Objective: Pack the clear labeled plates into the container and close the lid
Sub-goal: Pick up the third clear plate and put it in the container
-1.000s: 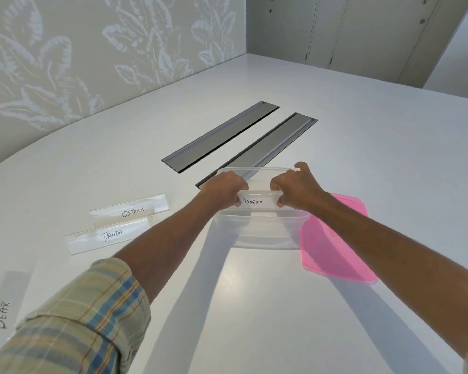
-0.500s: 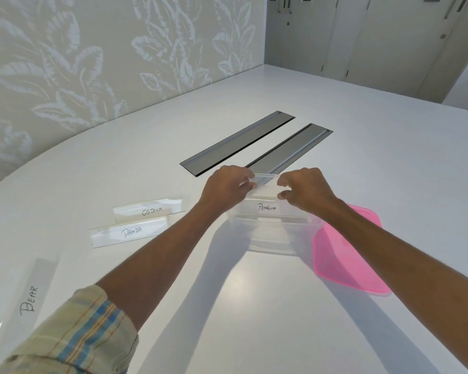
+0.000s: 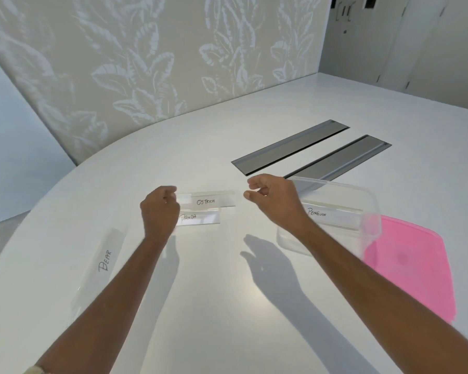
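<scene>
A broad white bench (image 3: 227,292) with a rounded edge filled the view, backed by a pale wall panel (image 3: 146,63) printed with large leaves and, far off to the right, plain cupboard doors (image 3: 416,49). Two long grey slots (image 3: 289,147) were set into the bench beyond the right hand (image 3: 270,201), running diagonally away. Three clear plates lay flat on the bench. The Ostrich plate (image 3: 208,201) stretched crosswise between the two hands, its writing upright to the viewer. The Panda plate (image 3: 199,219) lay parallel just nearer, touching or almost touching it, its left end hidden by the left hand (image 3: 160,209). The Bear plate (image 3: 103,263) lay apart, left of the left forearm, with its long axis running near to far and its writing turned sideways. The left hand's fingers were curled at the Ostrich plate's left end; whether they gripped it could not be told. The right hand hung just off that plate's right end, fingers loosely curled around nothing. Behind the right wrist stood the clear container (image 3: 369,222), uncovered, with the Penguin plate (image 3: 335,215) inside, running crosswise. The pink lid (image 3: 408,265) lay flat right of the right forearm, against the container.
</scene>
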`<control>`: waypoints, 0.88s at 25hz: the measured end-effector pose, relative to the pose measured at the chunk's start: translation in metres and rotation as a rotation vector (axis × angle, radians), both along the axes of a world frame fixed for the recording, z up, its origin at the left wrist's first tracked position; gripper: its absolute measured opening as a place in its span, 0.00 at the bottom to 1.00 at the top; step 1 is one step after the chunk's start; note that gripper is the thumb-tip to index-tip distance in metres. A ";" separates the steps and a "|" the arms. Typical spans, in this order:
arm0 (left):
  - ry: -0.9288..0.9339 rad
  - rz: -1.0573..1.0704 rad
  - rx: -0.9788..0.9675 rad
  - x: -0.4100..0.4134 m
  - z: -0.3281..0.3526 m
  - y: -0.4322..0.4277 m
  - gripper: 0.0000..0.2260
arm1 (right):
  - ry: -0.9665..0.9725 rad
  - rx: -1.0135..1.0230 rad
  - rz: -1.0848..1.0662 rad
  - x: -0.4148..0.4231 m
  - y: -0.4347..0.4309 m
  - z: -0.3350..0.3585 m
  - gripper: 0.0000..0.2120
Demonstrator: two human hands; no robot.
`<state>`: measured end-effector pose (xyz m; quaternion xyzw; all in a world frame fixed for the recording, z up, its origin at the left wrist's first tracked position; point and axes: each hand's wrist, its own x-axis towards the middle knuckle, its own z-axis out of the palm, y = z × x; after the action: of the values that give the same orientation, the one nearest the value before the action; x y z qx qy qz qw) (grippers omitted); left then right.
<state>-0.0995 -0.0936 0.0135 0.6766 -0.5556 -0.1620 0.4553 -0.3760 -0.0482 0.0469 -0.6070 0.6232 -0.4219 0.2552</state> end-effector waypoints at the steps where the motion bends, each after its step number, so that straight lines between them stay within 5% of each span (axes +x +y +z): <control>1: 0.023 0.050 0.043 0.015 -0.009 0.002 0.14 | -0.023 0.031 0.013 0.012 -0.001 -0.007 0.16; 11: 0.194 0.187 0.317 0.086 -0.064 -0.001 0.18 | -0.120 0.364 -0.014 0.081 -0.013 -0.077 0.26; 15: 0.188 0.120 0.336 0.089 -0.066 -0.007 0.08 | -0.158 0.379 -0.025 0.094 -0.018 -0.083 0.27; 22: 0.211 0.075 0.290 0.091 -0.073 -0.012 0.14 | -0.165 0.375 -0.045 0.105 -0.025 -0.087 0.26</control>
<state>-0.0087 -0.1059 -0.0594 0.7346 -0.4501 -0.2936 0.4143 -0.2706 -0.0728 -0.0405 -0.4981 0.6812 -0.3522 0.4047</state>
